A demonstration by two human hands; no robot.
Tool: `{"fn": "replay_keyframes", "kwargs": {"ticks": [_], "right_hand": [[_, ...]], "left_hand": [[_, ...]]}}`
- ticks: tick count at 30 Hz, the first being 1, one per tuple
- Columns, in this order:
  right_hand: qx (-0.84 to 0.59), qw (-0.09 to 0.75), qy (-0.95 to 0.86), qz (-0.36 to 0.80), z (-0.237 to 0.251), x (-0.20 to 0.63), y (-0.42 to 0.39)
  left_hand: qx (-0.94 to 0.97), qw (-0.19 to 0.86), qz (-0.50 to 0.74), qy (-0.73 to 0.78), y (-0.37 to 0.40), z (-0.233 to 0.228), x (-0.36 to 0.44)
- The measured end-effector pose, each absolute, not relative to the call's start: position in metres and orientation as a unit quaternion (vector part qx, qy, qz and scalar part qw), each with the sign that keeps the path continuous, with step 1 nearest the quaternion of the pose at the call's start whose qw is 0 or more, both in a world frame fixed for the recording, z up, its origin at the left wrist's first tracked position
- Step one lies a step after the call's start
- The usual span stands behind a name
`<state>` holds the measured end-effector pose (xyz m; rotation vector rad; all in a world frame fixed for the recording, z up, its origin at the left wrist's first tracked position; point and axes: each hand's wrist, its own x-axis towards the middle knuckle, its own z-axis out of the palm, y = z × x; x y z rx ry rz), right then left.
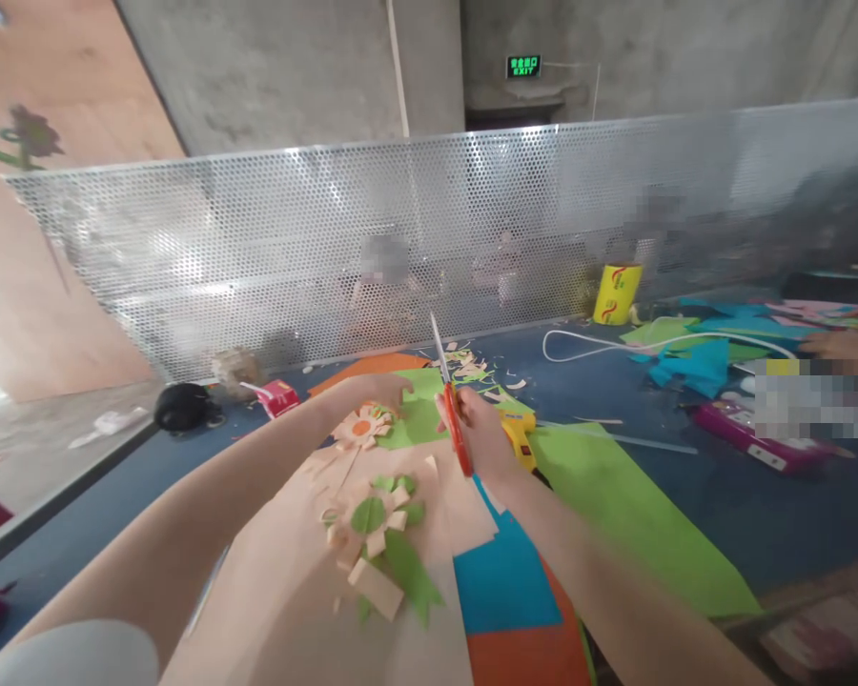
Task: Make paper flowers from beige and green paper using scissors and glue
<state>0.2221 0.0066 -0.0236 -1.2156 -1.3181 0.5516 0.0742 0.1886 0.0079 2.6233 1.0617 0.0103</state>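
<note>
My right hand (pixel 482 433) is closed around a pair of scissors (pixel 458 438) with red-orange handles. The scissors' blades point up and away from me. Over a light green paper sheet (pixel 423 419) reaches my left hand (pixel 380 391), its visible fingers stretched out and bent slightly downward; some fingers are hidden. Just below it lies a peach paper flower (pixel 361 429) with an orange centre. Closer to me, a second paper flower (pixel 368 516) with a green centre and green leaves rests on a large peach sheet (pixel 278 581).
A yellow glue gun (pixel 520 436) sits right of my right hand. Small paper scraps (pixel 466 362) lie beyond the scissors. A perforated metal screen (pixel 315 238) closes off the table's back. At right are a white cable (pixel 564 357), a yellow roll (pixel 617 293) and a purple case (pixel 765 440).
</note>
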Motion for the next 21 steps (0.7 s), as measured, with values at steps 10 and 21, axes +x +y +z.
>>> {"fn": "replay_keyframes", "kwargs": {"ticks": [10, 21], "right_hand": [[-0.53, 0.578, -0.578, 0.226, -0.019, 0.223, 0.003], [-0.529, 0.576, -0.581, 0.224, -0.023, 0.222, 0.006]], "left_hand": [[0.896, 0.202, 0.057, 0.392, 0.187, -0.004, 0.046], [0.848, 0.28, 0.202, 0.403, 0.199, 0.016, 0.067]]}}
